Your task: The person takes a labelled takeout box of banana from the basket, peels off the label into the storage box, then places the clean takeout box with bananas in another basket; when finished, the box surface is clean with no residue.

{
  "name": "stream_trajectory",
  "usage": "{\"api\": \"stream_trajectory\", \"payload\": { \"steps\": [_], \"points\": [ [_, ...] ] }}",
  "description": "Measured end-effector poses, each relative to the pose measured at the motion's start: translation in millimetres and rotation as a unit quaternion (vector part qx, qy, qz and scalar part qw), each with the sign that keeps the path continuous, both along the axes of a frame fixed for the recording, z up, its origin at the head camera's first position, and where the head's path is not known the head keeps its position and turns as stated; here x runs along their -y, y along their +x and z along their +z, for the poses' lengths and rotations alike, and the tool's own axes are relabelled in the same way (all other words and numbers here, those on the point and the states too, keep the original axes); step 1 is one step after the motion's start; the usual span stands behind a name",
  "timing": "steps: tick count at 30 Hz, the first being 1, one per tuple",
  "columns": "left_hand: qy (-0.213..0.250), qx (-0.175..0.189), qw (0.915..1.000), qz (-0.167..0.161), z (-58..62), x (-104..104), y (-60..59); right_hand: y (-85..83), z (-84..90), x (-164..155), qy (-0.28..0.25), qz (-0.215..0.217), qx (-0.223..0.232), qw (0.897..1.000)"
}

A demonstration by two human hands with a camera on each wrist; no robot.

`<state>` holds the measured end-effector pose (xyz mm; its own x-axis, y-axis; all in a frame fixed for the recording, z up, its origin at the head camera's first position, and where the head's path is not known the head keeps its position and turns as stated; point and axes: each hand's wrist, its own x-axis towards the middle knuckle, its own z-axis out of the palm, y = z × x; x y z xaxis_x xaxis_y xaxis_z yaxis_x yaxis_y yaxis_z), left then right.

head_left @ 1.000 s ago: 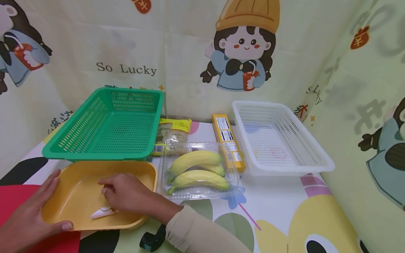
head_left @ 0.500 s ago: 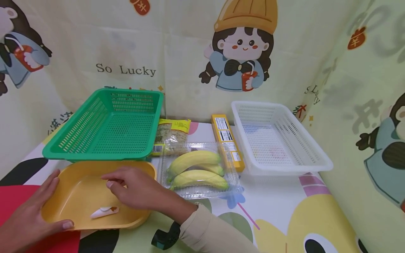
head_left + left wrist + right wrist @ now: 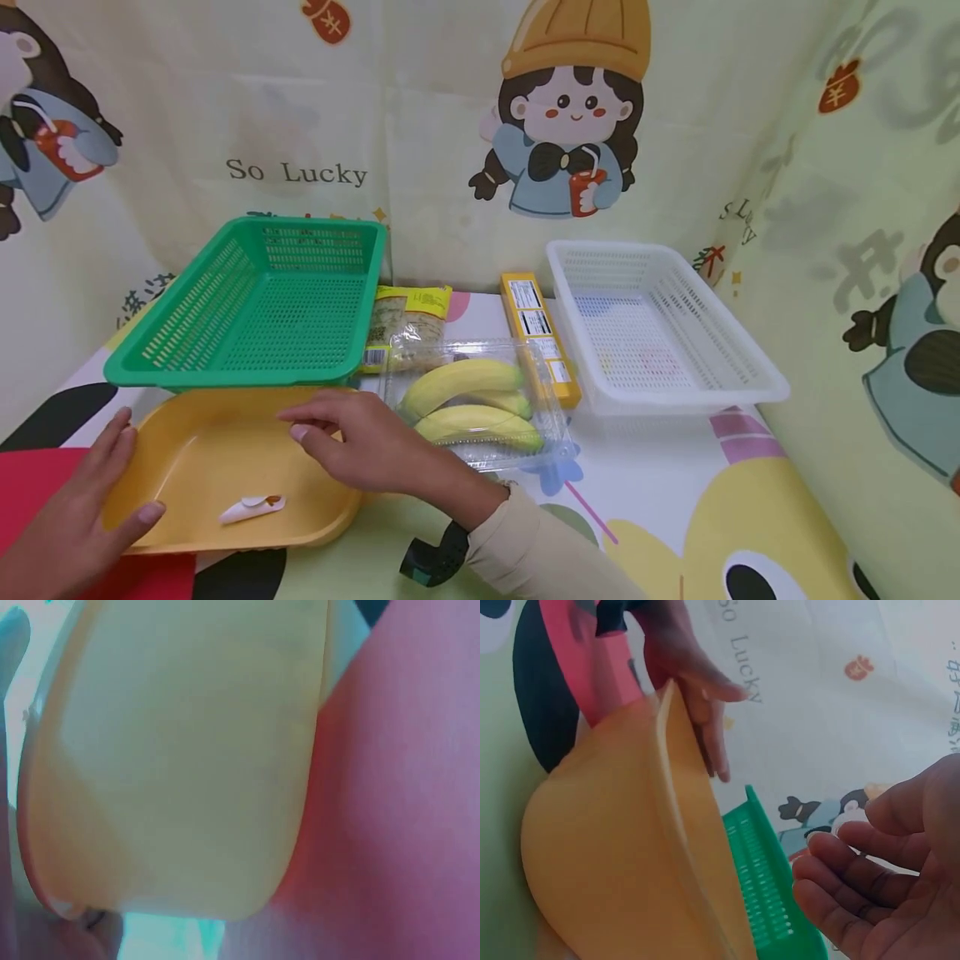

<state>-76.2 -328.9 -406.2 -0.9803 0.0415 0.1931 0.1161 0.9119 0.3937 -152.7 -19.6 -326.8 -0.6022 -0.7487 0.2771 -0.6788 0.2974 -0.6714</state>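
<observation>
A yellow plastic basin [image 3: 187, 450] stands at the front left. In it lies a small, narrow white and pale pink object [image 3: 252, 509] with a brown mark at one end. My left hand [image 3: 82, 508] is at the basin's left rim, fingers straight along the outside and thumb extended over the near corner. Over the basin's right side hovers my right hand [image 3: 360, 437]. In the right wrist view the fingers of that right hand [image 3: 885, 877] are loosely bent, with nothing between them and the thumb.
Behind the basin is a green basket [image 3: 300, 325]. Bananas [image 3: 472, 422] sit in a clear plastic box [image 3: 558, 417] to its right. Further back are a yellow-topped bag [image 3: 416, 312] and a long yellow box [image 3: 540, 337]. A white basket [image 3: 675, 400] stands at the right.
My right hand has moved right, away from the small white object, which now shows fully. The left thumb has shifted up slightly from the basin's near rim.
</observation>
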Motion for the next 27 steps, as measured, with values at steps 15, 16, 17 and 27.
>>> {"api": "stream_trajectory", "payload": {
  "steps": [15, 16, 17, 27],
  "points": [
    [0.038, -0.134, 0.9875, -0.074, 52.1, -67, -2.5, -5.8, 12.6, -50, -0.058, -0.004, 0.084, 0.995],
    [0.044, -0.148, 0.9833, -0.096, 54.8, -74, -3.0, -5.5, 12.8, -53, -0.063, -0.006, 0.091, 0.994],
    [0.051, -0.162, 0.9784, -0.118, 56.4, -81, -3.2, -5.0, 13.5, -57, -0.067, -0.008, 0.097, 0.993],
    [0.117, -0.071, 0.9823, -0.129, 64.5, -143, -9.9, -6.9, 8.9, -95, -0.102, -0.044, 0.068, 0.992]
  ]
}}
